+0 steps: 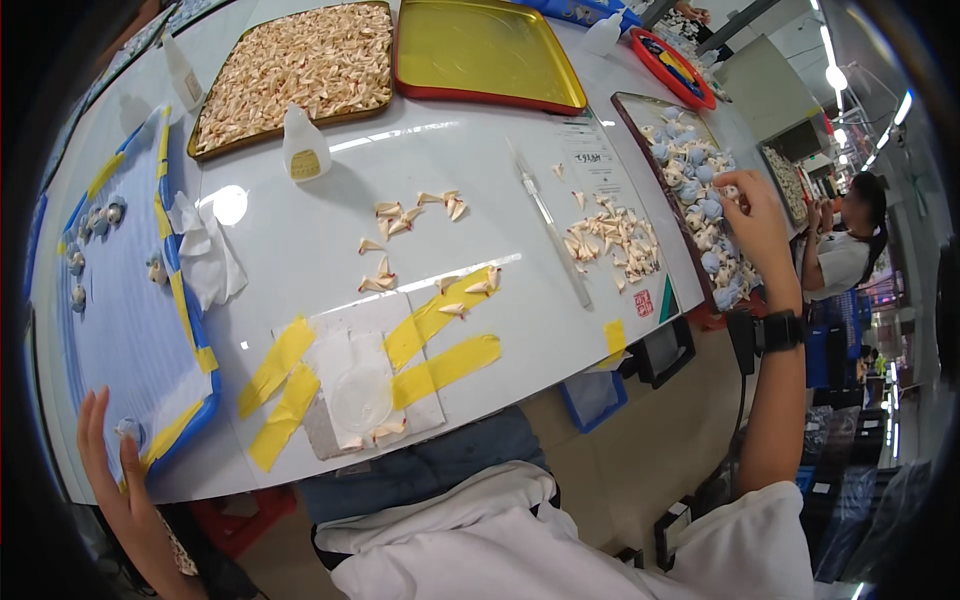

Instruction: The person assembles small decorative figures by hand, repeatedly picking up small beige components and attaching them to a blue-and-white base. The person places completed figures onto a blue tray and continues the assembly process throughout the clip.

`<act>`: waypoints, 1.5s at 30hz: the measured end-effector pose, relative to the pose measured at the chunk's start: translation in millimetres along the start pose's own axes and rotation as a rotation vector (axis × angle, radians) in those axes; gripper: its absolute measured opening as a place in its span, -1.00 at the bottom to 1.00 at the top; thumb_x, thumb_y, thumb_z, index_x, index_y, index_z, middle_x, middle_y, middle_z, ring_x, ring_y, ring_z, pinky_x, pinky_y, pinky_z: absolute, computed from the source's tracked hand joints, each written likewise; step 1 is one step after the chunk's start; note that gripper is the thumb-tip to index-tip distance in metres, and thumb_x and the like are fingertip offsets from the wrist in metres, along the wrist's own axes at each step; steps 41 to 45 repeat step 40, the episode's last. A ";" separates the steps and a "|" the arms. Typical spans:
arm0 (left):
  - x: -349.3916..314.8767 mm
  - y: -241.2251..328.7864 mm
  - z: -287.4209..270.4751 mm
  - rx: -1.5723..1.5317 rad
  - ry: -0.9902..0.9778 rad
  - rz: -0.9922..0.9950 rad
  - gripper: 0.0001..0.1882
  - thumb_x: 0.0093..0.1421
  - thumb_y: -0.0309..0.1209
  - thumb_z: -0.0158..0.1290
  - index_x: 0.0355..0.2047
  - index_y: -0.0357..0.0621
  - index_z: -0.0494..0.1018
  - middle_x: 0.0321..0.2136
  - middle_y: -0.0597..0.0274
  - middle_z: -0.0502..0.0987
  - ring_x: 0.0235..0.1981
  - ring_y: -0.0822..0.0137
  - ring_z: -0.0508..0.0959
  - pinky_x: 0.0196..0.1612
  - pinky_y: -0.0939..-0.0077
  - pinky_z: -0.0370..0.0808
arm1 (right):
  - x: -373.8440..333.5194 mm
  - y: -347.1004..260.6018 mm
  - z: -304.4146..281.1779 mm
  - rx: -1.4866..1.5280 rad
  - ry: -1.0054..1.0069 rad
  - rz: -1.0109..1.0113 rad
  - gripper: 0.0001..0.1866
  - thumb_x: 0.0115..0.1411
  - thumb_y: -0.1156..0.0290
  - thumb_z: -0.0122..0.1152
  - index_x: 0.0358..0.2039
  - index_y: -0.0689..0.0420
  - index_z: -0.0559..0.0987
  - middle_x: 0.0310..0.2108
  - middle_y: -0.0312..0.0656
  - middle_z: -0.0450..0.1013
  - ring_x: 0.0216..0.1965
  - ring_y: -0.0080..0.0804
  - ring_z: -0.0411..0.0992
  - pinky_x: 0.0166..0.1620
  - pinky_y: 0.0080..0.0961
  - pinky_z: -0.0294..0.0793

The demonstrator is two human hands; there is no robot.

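Note:
My left hand (112, 475) is at the near left corner of a blue-edged tray (195, 335) lined with pale sheeting. Its fingers stand apart, and the thumb tip is beside a small round blue-grey figure (129, 429) on the lining. At the right, my right hand (757, 220) reaches over a dark-rimmed tray (692, 250) heaped with small blue and cream figures (705, 205). Thumb and index finger are bent together around one small cream figure (733, 194), partly hidden by the fingers. Several more figures (100, 216) sit in the left tray.
Cream cone-shaped pieces fill a tray (300, 65) beside a gold tray (487, 50). Loose cones (615, 238) lie near a pen-like craft knife (550, 225). A white squeeze bottle (304, 147), crumpled tissue (208, 255), yellow tape (445, 370) and a round clear dish (362, 397) are on the table.

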State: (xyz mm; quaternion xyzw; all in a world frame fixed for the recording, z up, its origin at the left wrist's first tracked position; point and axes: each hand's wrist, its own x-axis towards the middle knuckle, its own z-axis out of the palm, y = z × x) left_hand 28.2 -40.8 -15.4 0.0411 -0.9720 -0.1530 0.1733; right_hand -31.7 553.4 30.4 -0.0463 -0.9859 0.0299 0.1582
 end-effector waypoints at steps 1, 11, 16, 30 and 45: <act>-2.4 -9.0 -2.9 -0.005 -0.050 -0.029 -0.70 0.24 -0.37 -0.20 -0.05 -0.16 0.34 0.00 0.11 0.32 0.05 0.30 0.29 0.06 0.43 0.20 | 4.9 3.4 3.8 -0.064 -0.059 -0.007 -0.79 0.04 0.46 0.03 -0.27 0.18 0.47 -0.28 -0.11 0.41 -0.29 -0.25 0.39 -0.19 -0.45 0.37; 10.6 -9.2 -10.3 -0.257 -0.320 -0.167 -0.87 0.14 -0.53 -0.12 -0.31 -0.26 0.37 -0.27 0.25 0.34 -0.33 0.44 0.32 -0.29 0.65 0.25 | 2.9 -83.2 6.3 0.363 -0.174 -0.099 -0.73 -0.10 0.51 0.15 -0.30 0.20 0.50 -0.33 -0.15 0.44 -0.37 -0.36 0.38 -0.30 -0.52 0.36; 25.7 -3.2 3.0 -0.322 -0.309 -0.152 -0.84 0.17 -0.55 -0.18 -0.25 -0.28 0.34 -0.24 0.25 0.34 -0.40 0.46 0.32 -0.31 0.70 0.24 | 4.4 -124.4 31.9 0.420 -0.375 -0.174 -0.84 -0.12 0.53 0.14 -0.44 0.25 0.49 -0.48 -0.18 0.41 -0.46 -0.36 0.35 -0.37 -0.53 0.33; -14.7 43.5 5.3 -0.937 -0.121 0.006 -0.72 0.02 -0.30 0.11 -0.38 -0.14 0.27 -0.24 0.19 0.19 -0.33 0.39 0.32 -0.35 0.67 0.27 | -3.9 -122.6 34.8 0.438 -0.115 -0.128 -0.90 -0.09 0.51 0.08 -0.53 0.28 0.43 -0.60 -0.18 0.40 -0.54 -0.46 0.39 -0.41 -0.58 0.35; -30.2 57.8 13.3 -1.060 -0.220 -0.048 -0.71 -0.15 -0.41 0.23 -0.46 -0.14 0.33 -0.31 0.14 0.21 -0.36 0.31 0.35 -0.36 0.47 0.44 | -13.3 -119.0 33.1 0.387 -0.077 -0.076 -0.85 -0.09 0.52 0.07 -0.43 0.22 0.47 -0.59 -0.23 0.43 -0.56 -0.51 0.39 -0.42 -0.61 0.37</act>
